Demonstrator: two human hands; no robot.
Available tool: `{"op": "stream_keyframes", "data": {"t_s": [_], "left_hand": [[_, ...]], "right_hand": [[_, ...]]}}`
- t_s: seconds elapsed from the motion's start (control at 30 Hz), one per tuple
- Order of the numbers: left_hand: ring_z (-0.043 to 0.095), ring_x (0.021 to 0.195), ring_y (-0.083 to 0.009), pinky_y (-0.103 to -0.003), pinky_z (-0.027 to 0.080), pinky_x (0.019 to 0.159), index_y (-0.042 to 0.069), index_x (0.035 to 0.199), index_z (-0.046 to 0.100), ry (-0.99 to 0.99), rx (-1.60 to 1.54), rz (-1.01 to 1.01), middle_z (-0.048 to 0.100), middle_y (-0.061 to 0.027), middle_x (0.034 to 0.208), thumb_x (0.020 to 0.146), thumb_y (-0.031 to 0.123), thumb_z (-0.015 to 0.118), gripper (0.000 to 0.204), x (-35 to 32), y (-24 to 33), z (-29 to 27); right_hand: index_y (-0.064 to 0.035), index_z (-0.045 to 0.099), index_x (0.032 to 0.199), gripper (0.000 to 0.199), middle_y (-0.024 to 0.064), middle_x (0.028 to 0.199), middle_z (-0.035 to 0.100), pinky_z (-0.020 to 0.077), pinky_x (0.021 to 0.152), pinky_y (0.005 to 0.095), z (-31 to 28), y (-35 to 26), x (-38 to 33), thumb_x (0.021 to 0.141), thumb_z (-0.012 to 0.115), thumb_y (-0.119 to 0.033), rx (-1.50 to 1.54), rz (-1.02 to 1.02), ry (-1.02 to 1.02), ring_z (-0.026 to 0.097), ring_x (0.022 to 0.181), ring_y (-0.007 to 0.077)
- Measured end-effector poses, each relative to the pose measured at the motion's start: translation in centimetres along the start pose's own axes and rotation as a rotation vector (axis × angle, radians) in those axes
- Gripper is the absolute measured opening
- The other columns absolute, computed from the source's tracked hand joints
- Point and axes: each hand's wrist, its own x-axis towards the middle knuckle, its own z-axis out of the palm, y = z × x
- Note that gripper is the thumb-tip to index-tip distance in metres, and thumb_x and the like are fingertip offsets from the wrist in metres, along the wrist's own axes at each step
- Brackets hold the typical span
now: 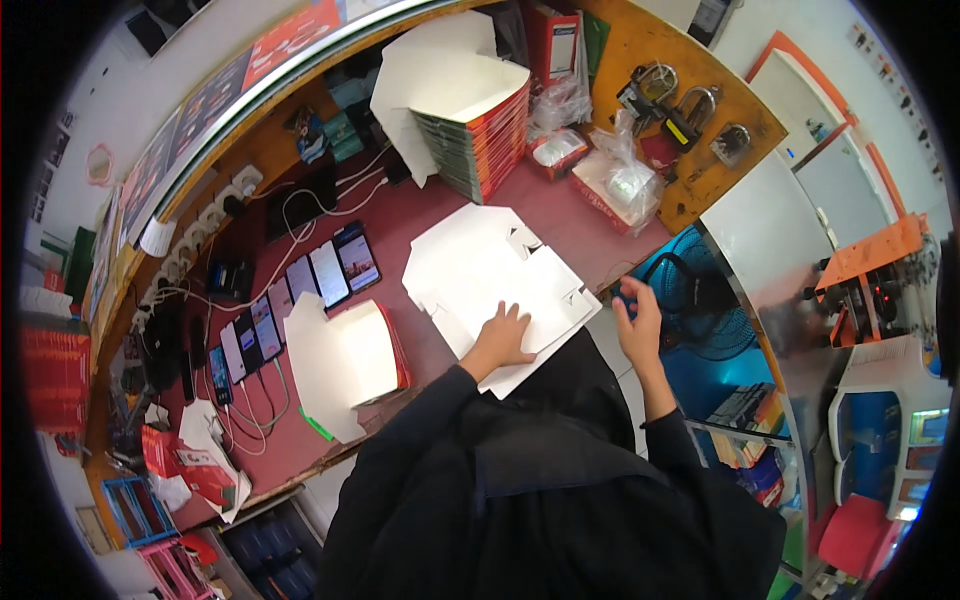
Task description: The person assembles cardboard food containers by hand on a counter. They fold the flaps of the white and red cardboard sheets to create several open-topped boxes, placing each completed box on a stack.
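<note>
A flat white cardboard box blank [490, 270] with cut corners and small slots lies at the table's near edge, partly over my lap. My left hand [500, 340] rests on it with the fingers spread, pressing lightly near its lower side. Just off the blank's right corner, my right hand [642, 325] is raised with thumb and fingers apart, holding nothing. To the left stands an open red-and-white box [365, 350] with its lid up. A tall stack of nested red boxes [475, 140] with white insides stands further back.
Several phones [327, 268] lie in a row at left, some with white cables. Padlocks [690, 118] and plastic-wrapped boxes [620, 185] sit at back right. A blue fan [700, 300] stands right of my right hand. Crumpled red-white cardboard [205, 460] lies at far left.
</note>
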Motion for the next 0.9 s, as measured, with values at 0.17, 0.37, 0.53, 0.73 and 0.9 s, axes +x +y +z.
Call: {"op": "stream_keyframes", "data": {"t_s": [0.17,0.37,0.53,0.73,0.9], "left_hand": [[0.060,0.066,-0.0353,-0.044,0.049,0.064,0.001,0.079,0.057,0.303,-0.445,-0.072,0.058,-0.0168,0.069,0.081,0.012,0.055,0.012,-1.2,-0.9,-2.5],[0.064,0.085,-0.0247,-0.032,0.052,0.067,0.003,0.106,0.061,0.404,-0.365,0.123,0.063,-0.0097,0.096,0.077,0.007,0.063,0.029,-6.2,4.1,-8.2],[0.050,0.117,-0.0233,-0.039,0.040,0.098,-0.001,0.132,0.037,0.517,-1.798,-0.123,0.048,-0.0129,0.126,0.085,0.023,0.064,0.059,-8.2,2.3,-12.4],[0.060,0.097,-0.0185,-0.035,0.054,0.078,0.002,0.121,0.046,0.603,-1.828,-0.201,0.056,-0.0092,0.113,0.086,0.011,0.059,0.039,-9.1,2.2,-18.1],[0.062,0.094,-0.0185,-0.033,0.056,0.072,0.001,0.115,0.051,0.518,-1.736,-0.125,0.060,-0.0094,0.106,0.079,0.002,0.064,0.038,-8.6,3.5,-21.5]], "right_hand": [[-0.0051,0.045,0.122,0.046,0.0123,0.105,0.055,0.0470,0.076,0.0308,4.8,0.3,-3.8,0.082,0.065,-0.012,0.447,0.437,0.027,0.057,0.092,0.0190],[0.0064,0.033,0.134,0.067,0.0247,0.124,0.052,0.0417,0.094,0.0313,9.9,-5.7,-2.4,0.080,0.067,-0.013,0.604,0.381,-0.243,0.054,0.112,0.0276],[-0.0048,0.059,0.119,0.044,0.0141,0.117,0.061,0.0411,0.098,0.0408,4.2,-13.3,1.0,0.075,0.064,-0.008,0.299,-0.644,-0.422,0.056,0.114,0.0305],[-0.0079,0.060,0.118,0.043,0.0138,0.113,0.062,0.0479,0.090,0.0424,1.2,-16.1,1.1,0.075,0.067,-0.012,0.275,-0.701,-0.456,0.061,0.105,0.0292],[-0.0087,0.058,0.121,0.054,0.0188,0.117,0.058,0.0534,0.081,0.0332,-0.5,-22.0,2.6,0.068,0.065,-0.001,0.294,-0.703,-0.296,0.063,0.099,0.0290]]}}
